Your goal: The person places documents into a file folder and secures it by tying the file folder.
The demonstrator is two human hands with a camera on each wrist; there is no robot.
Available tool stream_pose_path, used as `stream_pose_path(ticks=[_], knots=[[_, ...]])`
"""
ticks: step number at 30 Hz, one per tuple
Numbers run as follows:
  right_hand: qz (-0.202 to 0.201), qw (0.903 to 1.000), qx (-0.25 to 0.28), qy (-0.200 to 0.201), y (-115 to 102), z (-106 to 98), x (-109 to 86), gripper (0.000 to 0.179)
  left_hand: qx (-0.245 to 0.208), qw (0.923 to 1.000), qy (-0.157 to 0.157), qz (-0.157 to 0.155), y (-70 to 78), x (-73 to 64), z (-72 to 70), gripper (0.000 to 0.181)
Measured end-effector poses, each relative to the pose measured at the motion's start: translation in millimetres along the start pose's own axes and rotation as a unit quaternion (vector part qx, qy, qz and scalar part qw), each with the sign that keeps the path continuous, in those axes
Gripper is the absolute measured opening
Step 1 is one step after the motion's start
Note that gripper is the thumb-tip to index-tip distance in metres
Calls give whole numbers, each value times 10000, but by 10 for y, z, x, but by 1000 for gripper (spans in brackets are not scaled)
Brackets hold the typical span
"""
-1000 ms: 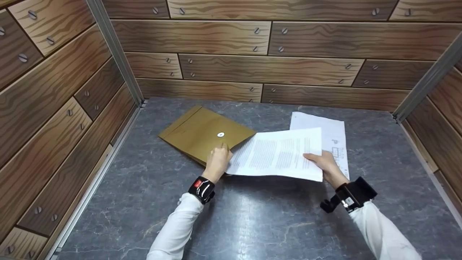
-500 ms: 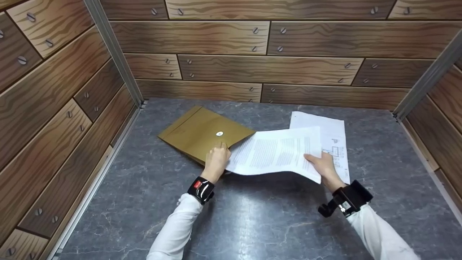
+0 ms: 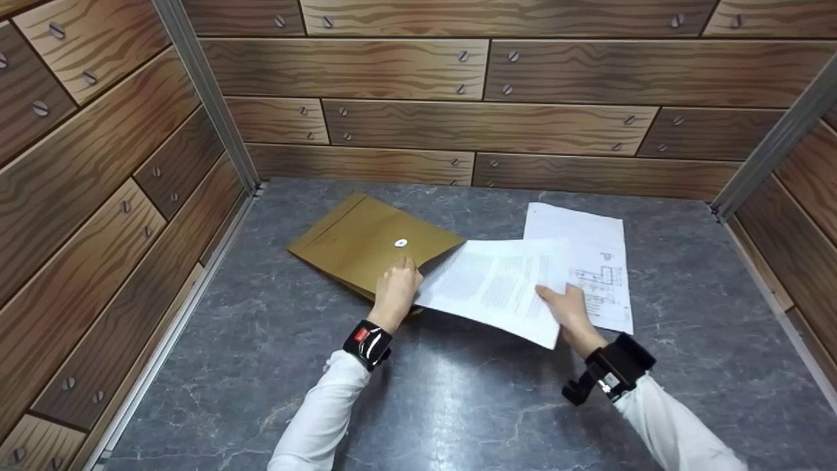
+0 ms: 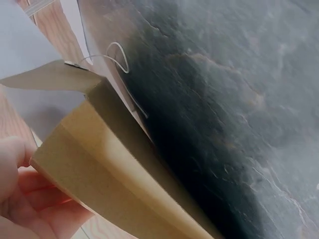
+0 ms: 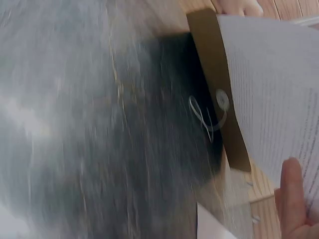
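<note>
A brown paper envelope with a white button lies tilted on the left of the tabletop. My left hand pinches its near edge at the mouth; in the left wrist view, thumb and fingers grip the envelope's side wall. Partly inside the mouth is a printed sheet of paper, whose right end my right hand pinches, thumb on top. The right wrist view has the envelope flap below the sheet, with a white string hanging from its button.
A second paper with a printed diagram lies behind the right hand, partly covered by the held sheet. Wood-patterned walls enclose the dark grey marbled tabletop at the back and sides.
My right hand has moved left and toward me, bringing the sheet's right end lower and uncovering more of the diagram paper. The left hand and envelope have barely shifted.
</note>
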State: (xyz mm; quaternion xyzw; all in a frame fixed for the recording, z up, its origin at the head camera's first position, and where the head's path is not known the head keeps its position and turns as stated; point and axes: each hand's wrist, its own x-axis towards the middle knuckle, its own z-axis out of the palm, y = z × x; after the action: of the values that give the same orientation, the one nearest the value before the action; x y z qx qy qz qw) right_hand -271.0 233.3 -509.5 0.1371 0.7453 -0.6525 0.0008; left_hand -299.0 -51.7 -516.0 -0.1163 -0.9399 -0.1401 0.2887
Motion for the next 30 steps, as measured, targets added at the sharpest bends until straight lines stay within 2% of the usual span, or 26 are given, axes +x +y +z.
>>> stream_pose_path(ticks=[6,13,18,21,25,27,30], knots=[[-51,9952,834,-516,-106,296,-54,38,106,9998,-155,75,85,22,-19,13],[-146,9913,1140,-648,-211,589,-45,34,69,9996,-240,97,136,39,-56,14],[-71,9877,1198,-1007,-211,718,-27,32,-82,9996,-235,133,132,34,-76,14],[56,9851,923,-1448,-210,717,-20,27,-200,9994,-236,130,108,25,-76,13],[400,9737,646,-2149,-256,598,-12,16,-232,9996,-113,88,61,6,-72,14],[575,9683,693,-2328,-293,527,-4,16,-247,9997,-59,73,42,-3,-77,14],[771,9614,1033,-2429,-347,456,12,18,-277,9996,-71,68,27,-14,-90,14]])
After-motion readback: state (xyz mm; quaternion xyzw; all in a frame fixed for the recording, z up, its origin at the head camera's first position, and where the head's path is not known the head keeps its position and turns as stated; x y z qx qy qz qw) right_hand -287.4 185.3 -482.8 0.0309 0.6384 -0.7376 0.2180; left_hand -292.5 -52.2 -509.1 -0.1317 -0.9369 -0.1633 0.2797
